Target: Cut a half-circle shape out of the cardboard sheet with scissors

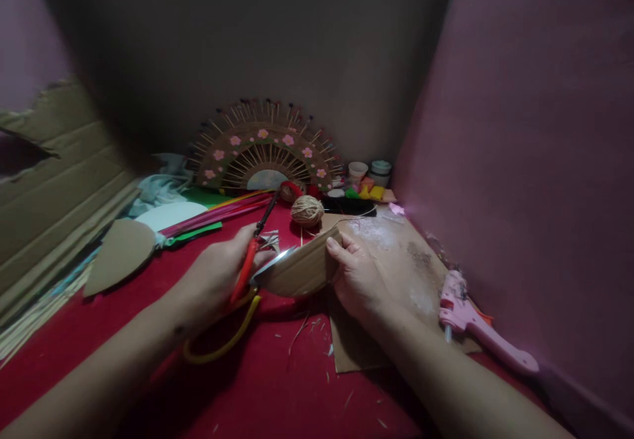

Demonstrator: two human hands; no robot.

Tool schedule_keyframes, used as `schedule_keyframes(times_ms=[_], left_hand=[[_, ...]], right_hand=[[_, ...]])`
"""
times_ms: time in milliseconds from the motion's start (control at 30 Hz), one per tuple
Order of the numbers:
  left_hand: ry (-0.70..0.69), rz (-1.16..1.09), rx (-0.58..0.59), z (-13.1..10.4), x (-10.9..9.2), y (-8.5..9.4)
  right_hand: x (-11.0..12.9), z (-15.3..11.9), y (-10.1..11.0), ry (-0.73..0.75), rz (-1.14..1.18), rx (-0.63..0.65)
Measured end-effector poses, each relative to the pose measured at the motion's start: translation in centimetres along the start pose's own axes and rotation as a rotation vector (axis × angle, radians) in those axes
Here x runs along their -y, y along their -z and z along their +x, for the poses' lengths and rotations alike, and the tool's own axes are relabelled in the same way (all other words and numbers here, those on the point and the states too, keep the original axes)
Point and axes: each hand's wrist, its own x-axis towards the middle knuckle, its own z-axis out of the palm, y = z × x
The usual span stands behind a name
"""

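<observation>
My left hand (230, 264) is closed around a tool with red-orange handles (246, 272) and a dark shaft pointing up and away. A curved piece of cardboard (302, 269) is pinched at its right end by my right hand (349, 267), thumb on top. Along the cardboard's upper left edge lies a bright metal blade (277, 262). A yellow loop handle (232, 343) hangs below my left hand; how it joins the blade is hidden. Just beyond the cardboard sits a ball of twine (307, 211).
A decorated fan (262, 138) leans at the back wall. A pink glue gun (465, 313) rests at right on a cardboard sheet (396, 261). Left are a cut cardboard piece (121, 254) and coloured strips (218, 213). Small cups (357, 171) and coloured clay packets (376, 193) stand behind.
</observation>
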Motion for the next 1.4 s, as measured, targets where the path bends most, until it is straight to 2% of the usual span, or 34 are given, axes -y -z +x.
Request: schedule_keyframes(times_ms=[167,333,467,533,733,900,967,1033,1200,1400], left_hand=[[0.086,-0.296,0.151,0.3,-0.2,-0.5],[0.032,-0.241,0.084,-0.4,-0.8,-0.3],[0.044,-0.358,0.165,-0.7,-1.5,0.0],[0.07,-0.421,0.174,-0.7,-1.8,0.2],[0.0,-0.425,0.033,-0.7,-1.3,-0.4],[-0.004,-0.527,-0.056,-1.2,-1.9,-1.6],[0.0,-0.594,-0.07,-1.3,-2.3,-2.0],[0.009,-0.64,-0.075,-1.4,-2.4,-2.2],[0.045,-0.698,-0.063,-1.4,-2.5,-1.6],[0.084,-0.784,-0.082,-1.4,-3.0,-1.7]], right_hand=[[0.2,-0.1,-0.3,-0.025,0.037,-0.026],[0.1,0.0,-0.2,0.007,0.04,-0.076],[0.1,0.0,-0.2,0.104,-0.003,-0.128],[0.2,0.0,-0.3,0.115,-0.024,-0.113],[0.5,-0.1,-0.4,0.139,0.02,-0.124],[-0.5,-1.1,-0.7,-0.123,0.094,-0.058],[-0.9,-1.5,-0.8,-0.176,0.104,-0.019],[-1.0,-1.7,-0.9,-0.165,0.114,-0.016],[-0.4,-1.3,-0.9,-0.081,0.152,-0.108],[-0.4,-1.3,-0.8,-0.084,0.136,-0.065]])
